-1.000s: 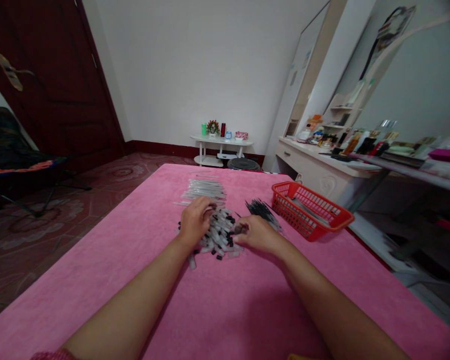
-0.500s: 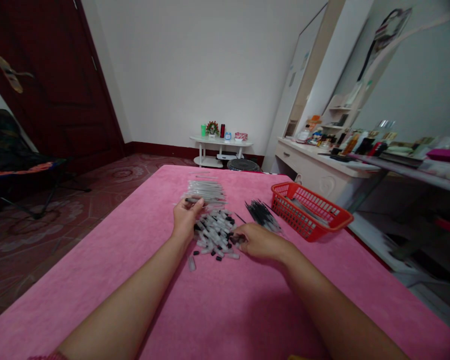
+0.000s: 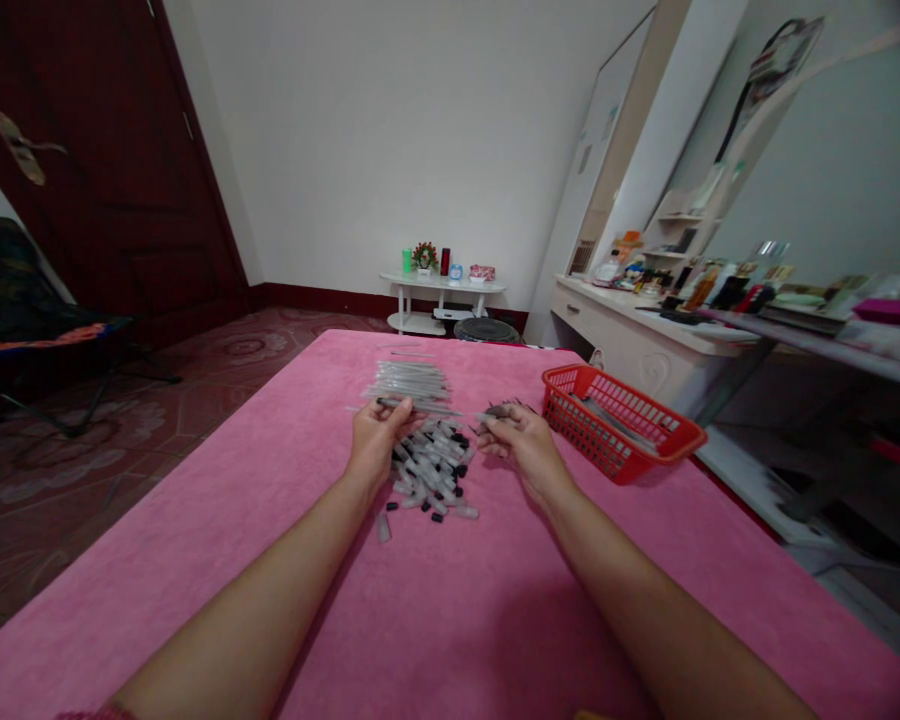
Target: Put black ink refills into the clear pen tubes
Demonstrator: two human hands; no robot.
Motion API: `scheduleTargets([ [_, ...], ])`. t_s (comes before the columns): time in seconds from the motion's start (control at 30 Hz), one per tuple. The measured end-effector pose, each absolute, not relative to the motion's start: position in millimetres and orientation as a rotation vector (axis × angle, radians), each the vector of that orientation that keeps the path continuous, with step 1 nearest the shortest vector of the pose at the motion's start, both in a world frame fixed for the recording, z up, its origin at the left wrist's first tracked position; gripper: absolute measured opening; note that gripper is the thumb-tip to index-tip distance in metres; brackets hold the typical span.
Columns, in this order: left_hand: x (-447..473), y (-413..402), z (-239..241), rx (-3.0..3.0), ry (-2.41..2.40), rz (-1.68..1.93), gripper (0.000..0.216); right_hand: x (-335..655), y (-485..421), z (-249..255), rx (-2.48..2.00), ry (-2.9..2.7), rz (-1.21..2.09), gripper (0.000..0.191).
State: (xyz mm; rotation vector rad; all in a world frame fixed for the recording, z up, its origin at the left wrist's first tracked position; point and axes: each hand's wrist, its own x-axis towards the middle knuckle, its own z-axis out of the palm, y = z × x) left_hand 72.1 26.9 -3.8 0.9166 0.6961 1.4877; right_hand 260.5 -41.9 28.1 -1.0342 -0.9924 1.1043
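My left hand (image 3: 373,440) is closed on a clear pen barrel (image 3: 444,411), which points right and has a dark end by the thumb. My right hand (image 3: 523,445) is pinched at the far tip of that barrel; the small piece in its fingers is too blurred to name. Below and between the hands lies a heap of whitish pen caps (image 3: 427,465) with small black plugs mixed in. Beyond my left hand is a row of clear pen barrels (image 3: 409,380). Dark pen refills (image 3: 523,405) lie behind my right hand, mostly hidden by it.
A red plastic basket (image 3: 622,425) with some thin grey sticks inside stands on the right of the pink-covered table (image 3: 232,560). A dresser (image 3: 645,330) with bottles is at the right. A small white stand (image 3: 442,283) is by the far wall, and a folding chair (image 3: 37,300) at left.
My right hand has moved up from the right edge of the cap heap to the tip of the barrel. My left hand has shifted slightly right, still holding the barrel.
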Motion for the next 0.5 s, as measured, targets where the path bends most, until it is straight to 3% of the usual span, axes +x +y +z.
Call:
scheduleTargets([
  [0.3, 76.5, 22.8, 0.6, 0.875, 0.667, 1.461, 0.039, 253.5, -45.6, 29.2, -1.052, -1.071, 1.033, 0.023],
  [0.5, 78.2, 22.7, 1.3, 0.782, 0.653, 1.42, 0.036, 251.7, -44.3, 29.9, -1.115, -1.238, 0.791, 0.017],
])
